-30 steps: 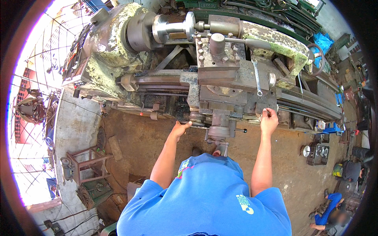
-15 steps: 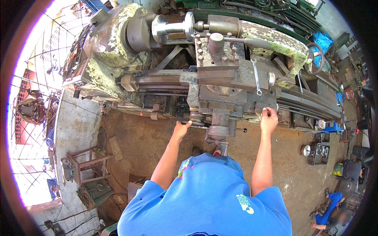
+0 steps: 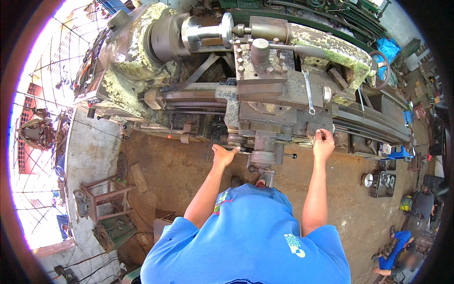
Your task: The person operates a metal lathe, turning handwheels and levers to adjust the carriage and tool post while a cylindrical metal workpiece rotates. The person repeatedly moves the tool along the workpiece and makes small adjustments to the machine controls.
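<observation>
My left hand (image 3: 224, 155) is at the carriage handwheel (image 3: 233, 143) on the front of a large lathe. Its fingers lie on the rim, with the thumb stretched along it to the right. My right hand (image 3: 323, 146) pinches at the front edge of the carriage; whatever is between its fingertips is hidden. A shiny spool-shaped metal workpiece (image 3: 208, 32) sits between the chuck (image 3: 166, 39) and the tailstock centre (image 3: 240, 31). In front of it stands the tool post (image 3: 260, 54), ringed with bolts. A spanner (image 3: 309, 93) lies on the carriage, above my right hand.
A cross-slide crank (image 3: 265, 171) juts toward my body between my arms. The tailstock (image 3: 326, 45) and its handwheel (image 3: 379, 70) are at the right. A small stand (image 3: 106, 201) is at left, a black crate (image 3: 382, 184) at right. Another person (image 3: 397, 255) sits at lower right.
My left hand has shifted slightly right and turned on the handwheel rim, its thumb now pointing more to the right. My right hand stays in the same place.
</observation>
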Available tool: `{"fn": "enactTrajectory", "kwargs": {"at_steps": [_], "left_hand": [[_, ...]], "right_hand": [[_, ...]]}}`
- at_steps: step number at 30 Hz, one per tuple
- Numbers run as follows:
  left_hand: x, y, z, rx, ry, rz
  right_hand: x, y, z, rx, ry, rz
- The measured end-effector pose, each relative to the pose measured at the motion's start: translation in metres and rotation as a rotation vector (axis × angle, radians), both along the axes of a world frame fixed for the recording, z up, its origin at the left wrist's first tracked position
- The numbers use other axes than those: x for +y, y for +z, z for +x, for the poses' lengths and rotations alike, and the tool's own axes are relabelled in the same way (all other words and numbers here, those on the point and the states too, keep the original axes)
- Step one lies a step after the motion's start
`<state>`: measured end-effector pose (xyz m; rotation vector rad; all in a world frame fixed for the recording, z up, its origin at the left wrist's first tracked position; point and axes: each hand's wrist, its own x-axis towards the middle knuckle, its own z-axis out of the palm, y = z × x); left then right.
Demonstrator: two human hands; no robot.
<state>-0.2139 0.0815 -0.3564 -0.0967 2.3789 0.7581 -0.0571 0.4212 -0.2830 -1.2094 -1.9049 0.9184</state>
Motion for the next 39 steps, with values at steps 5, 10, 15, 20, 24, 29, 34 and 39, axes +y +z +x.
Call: {"fn": "enactTrajectory", "kwargs": {"at_steps": [5,10,15,20,24,29,34,39], "left_hand": [[-0.001,0.0,0.0,-0.017,0.006,0.006],[-0.002,0.001,-0.002,-0.023,-0.007,0.023],[-0.003,0.002,-0.003,-0.025,-0.007,0.028],[-0.006,0.001,-0.004,-0.055,0.006,0.035],[-0.006,-0.002,-0.005,-0.046,-0.009,0.037],[-0.008,-0.003,-0.005,-0.061,-0.01,0.023],[-0.009,-0.002,-0.006,-0.077,-0.009,0.047],[-0.01,-0.002,-0.007,-0.093,0.0,0.061]], "right_hand": [[-0.001,0.004,-0.001,-0.035,-0.008,-0.023],[0.0,0.003,-0.001,-0.034,-0.009,-0.022],[0.002,-0.001,-0.001,-0.022,-0.005,-0.037],[0.002,-0.003,0.0,-0.003,0.001,-0.033],[0.002,-0.002,-0.001,0.002,0.003,-0.02],[0.001,-0.001,0.0,0.001,-0.002,-0.012],[0.001,0.0,-0.001,0.002,-0.014,-0.051],[0.001,-0.001,0.0,-0.002,-0.013,-0.039]]}}
